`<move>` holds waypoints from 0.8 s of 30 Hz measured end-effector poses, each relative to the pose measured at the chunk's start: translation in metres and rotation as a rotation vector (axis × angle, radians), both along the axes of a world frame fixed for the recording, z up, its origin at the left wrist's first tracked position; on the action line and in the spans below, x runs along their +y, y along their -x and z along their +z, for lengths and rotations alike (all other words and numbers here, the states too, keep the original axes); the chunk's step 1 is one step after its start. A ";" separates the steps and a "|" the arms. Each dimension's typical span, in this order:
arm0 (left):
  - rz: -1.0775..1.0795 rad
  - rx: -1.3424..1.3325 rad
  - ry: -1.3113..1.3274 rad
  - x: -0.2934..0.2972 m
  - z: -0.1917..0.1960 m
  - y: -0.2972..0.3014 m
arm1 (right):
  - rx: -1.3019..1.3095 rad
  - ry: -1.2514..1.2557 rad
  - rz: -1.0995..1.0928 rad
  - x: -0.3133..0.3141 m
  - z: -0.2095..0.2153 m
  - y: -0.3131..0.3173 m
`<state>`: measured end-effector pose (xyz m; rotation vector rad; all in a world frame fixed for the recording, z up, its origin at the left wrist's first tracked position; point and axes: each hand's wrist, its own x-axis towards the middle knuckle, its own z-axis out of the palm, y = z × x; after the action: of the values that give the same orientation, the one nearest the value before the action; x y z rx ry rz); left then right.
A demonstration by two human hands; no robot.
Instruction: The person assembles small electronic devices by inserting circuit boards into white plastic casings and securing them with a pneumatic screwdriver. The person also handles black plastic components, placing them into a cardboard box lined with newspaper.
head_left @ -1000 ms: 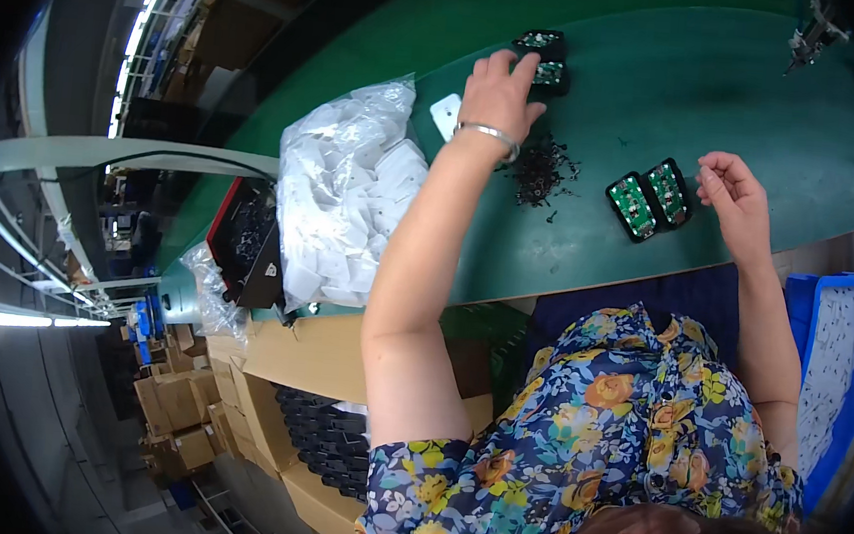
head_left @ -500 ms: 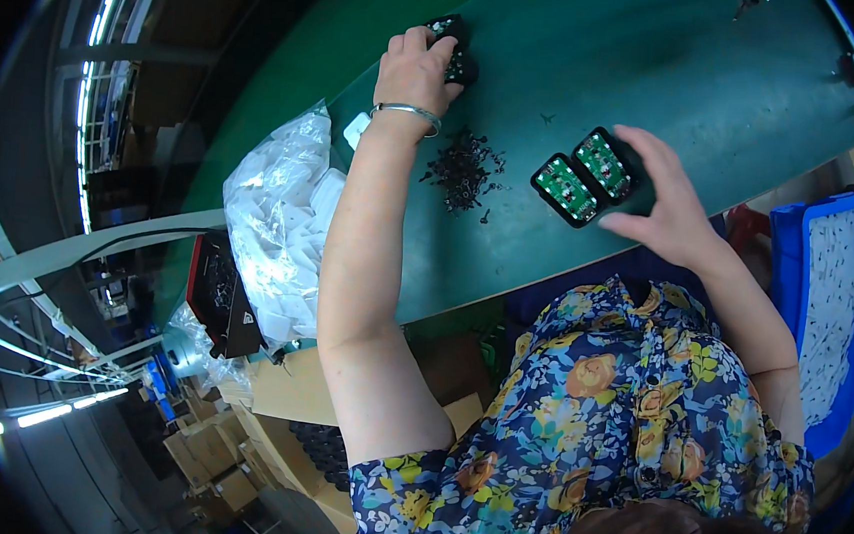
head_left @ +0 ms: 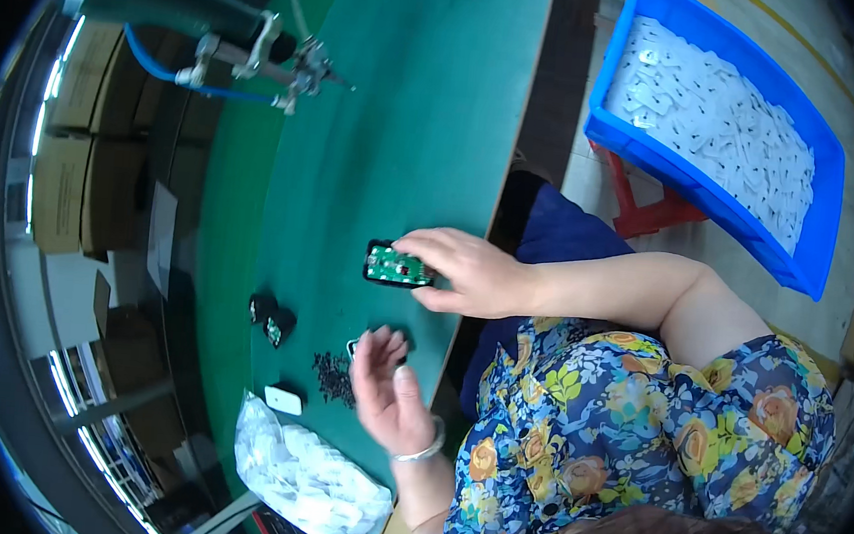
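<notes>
A long green work mat [head_left: 399, 114] runs away from the person, cardboard boxes [head_left: 71, 139] stacked at the far left. On it, from the left: a clear bag of white parts [head_left: 305, 473], a white cover [head_left: 283, 399], two small black housings [head_left: 273, 317] and a heap of dark screws [head_left: 333, 375]. The left hand [head_left: 389, 390] hovers just beside the screws, fingers loosely spread, holding nothing I can make out. Further right, the right hand [head_left: 467, 270] pinches a black housing with green circuit board [head_left: 397, 265], its long axis pointing sideways toward the fingertips. A blue bin of white parts [head_left: 808, 267] sits far right.
</notes>
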<state>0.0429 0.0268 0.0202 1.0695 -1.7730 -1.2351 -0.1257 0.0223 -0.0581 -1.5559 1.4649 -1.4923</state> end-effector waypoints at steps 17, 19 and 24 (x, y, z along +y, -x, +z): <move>-0.488 0.791 -1.202 -0.017 -0.086 0.148 | -0.041 -0.109 -0.260 0.102 0.016 0.119; -0.514 0.782 -1.269 -0.023 -0.089 0.116 | -0.006 -0.236 -0.519 0.109 0.012 0.113; -0.578 0.645 -1.200 -0.018 -0.088 0.105 | 0.673 -0.628 -1.037 0.144 -0.096 0.249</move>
<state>-0.0618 0.0091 -0.0680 0.5281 -0.7331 -2.7713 -0.3744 0.1664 -0.1544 -0.9110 3.0558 -0.7061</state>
